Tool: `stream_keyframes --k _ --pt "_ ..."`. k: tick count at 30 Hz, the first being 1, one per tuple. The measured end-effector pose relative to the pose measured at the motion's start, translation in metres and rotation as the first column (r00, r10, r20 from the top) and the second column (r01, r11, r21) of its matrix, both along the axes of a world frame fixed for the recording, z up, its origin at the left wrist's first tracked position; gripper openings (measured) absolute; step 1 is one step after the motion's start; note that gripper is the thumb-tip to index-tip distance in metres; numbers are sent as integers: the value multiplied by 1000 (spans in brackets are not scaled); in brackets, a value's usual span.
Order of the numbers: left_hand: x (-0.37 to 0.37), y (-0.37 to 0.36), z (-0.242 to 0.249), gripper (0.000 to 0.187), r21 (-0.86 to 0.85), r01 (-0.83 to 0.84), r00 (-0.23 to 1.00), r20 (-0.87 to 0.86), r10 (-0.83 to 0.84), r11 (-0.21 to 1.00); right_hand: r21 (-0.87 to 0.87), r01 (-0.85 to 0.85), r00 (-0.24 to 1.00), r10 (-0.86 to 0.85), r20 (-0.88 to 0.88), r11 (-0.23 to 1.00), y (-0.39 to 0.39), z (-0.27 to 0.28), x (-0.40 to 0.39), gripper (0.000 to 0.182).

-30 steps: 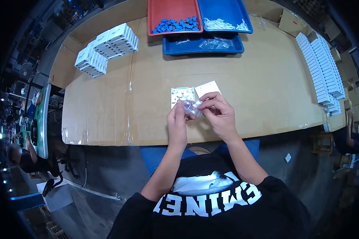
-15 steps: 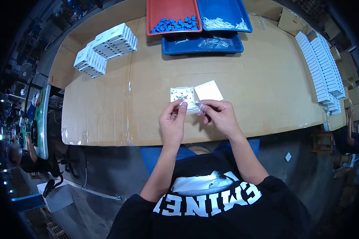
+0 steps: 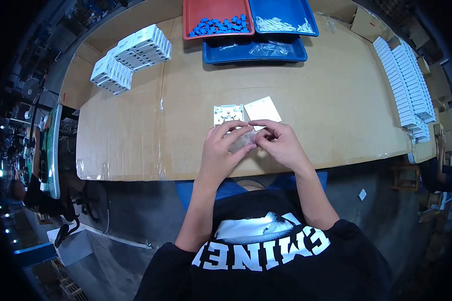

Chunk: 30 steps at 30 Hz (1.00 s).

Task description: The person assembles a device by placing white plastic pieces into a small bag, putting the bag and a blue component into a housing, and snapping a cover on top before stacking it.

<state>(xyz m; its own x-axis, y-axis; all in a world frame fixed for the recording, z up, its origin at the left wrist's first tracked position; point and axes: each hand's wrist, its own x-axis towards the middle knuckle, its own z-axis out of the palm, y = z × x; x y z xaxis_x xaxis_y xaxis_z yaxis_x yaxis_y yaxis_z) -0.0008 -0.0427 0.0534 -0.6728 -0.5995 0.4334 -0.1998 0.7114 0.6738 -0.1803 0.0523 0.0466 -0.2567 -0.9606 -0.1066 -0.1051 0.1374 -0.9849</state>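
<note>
Between my two hands, just in front of the white parts, is a small clear plastic bag (image 3: 245, 139). My left hand (image 3: 222, 149) curls around its left side, thumb below and fingers above. The fingertips of my right hand (image 3: 285, 145) pinch its right edge. Directly beyond my left fingers lies an open white plastic housing (image 3: 228, 113) with small fittings inside; its near edge is hidden by the fingers. A flat white cover plate (image 3: 264, 110) rests at an angle to its right, its near corner behind my right hand. What the bag contains is too small to make out.
At the back stand a red tray (image 3: 188, 20) of blue pieces, a blue tray (image 3: 309, 15) of white pieces, and a lower blue tray (image 3: 221, 58) with clear bags. Stacked white boxes (image 3: 135, 52) stand left, long white stacks (image 3: 407, 85) right. Other people sit at both sides.
My left hand has turned and reached inward, its fingers now arched over the bag towards my right hand. The view has shifted slightly; the housing and plate stay in place.
</note>
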Motion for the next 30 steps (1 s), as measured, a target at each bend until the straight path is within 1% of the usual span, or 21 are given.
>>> stream_keyframes --k 2,5,6,7,8,9,10,11,12,13,15,16,18,19,20,22,23,24,26,28,30 --pt "0 0 1 44 20 1 1000 4 -1 1000 -60 4 987 6 163 998 0 -1 -1 28" --pt "1 0 -4 44 52 -3 1000 -12 4 999 80 20 990 -31 134 997 3 13 -5 29" --pt "2 -1 -5 44 60 -11 1000 -27 13 998 79 17 991 -28 133 997 3 16 -5 29" --pt "2 -1 -5 44 59 -14 999 -29 15 998 -30 43 999 -43 22 999 3 18 -5 25" --pt "2 0 -3 43 156 -12 999 -39 18 988 -142 57 994 -70 -88 988 3 20 -5 23" --pt "1 2 -2 42 252 -6 999 -51 19 968 -142 56 993 -70 -94 988 3 21 -6 23" --pt "0 3 0 42 252 -1 998 -58 16 968 -188 -47 990 21 -138 981 4 23 -8 19" --pt "-2 5 4 42 350 45 996 -92 -14 936 -227 -150 976 108 -188 962 6 25 -11 17" --pt "-3 8 5 42 442 95 991 -127 -42 892 -225 -146 975 102 -198 963 8 25 -11 17" --pt "-3 10 3 42 438 105 989 -138 -49 893 -207 -182 976 150 -160 961 8 23 -10 19" --pt "-4 12 -6 38 556 181 983 -132 -130 811 -140 -267 963 259 -75 954 7 20 -12 28" --pt "-5 13 -9 38 547 191 981 -141 -136 815 -145 -264 963 253 -87 954 6 20 -12 28" --pt "-6 17 -14 35 699 236 972 -179 -154 675 -122 -294 955 285 -86 948 6 17 -12 33" --pt "-6 18 -17 30 691 228 974 -167 -155 686 -107 -319 947 312 -79 942 7 12 -15 41" --pt "-6 18 -21 30 688 234 972 -171 -159 687 -108 -316 948 308 -84 943 7 10 -18 41" --pt "-4 13 -25 29 845 216 970 -126 -210 490 1 -432 901 432 -22 902 7 7 -23 45" --pt "-4 15 -27 32 855 284 954 -208 -215 433 -16 -460 888 459 -13 888 7 4 -24 52" --pt "-5 14 -28 32 852 288 953 -209 -219 437 -20 -457 889 457 -19 889 6 7 -24 52" --pt "-6 13 -31 32 890 356 918 -275 -287 285 67 -494 867 497 -39 867 3 12 -22 50" --pt "-7 14 -38 37 896 355 916 -275 -293 268 55 -540 836 543 -77 840 0 16 -30 49" --pt "-6 12 -40 41 924 382 912 -372 -171 31 53 -558 830 556 44 828 -3 27 -43 42"
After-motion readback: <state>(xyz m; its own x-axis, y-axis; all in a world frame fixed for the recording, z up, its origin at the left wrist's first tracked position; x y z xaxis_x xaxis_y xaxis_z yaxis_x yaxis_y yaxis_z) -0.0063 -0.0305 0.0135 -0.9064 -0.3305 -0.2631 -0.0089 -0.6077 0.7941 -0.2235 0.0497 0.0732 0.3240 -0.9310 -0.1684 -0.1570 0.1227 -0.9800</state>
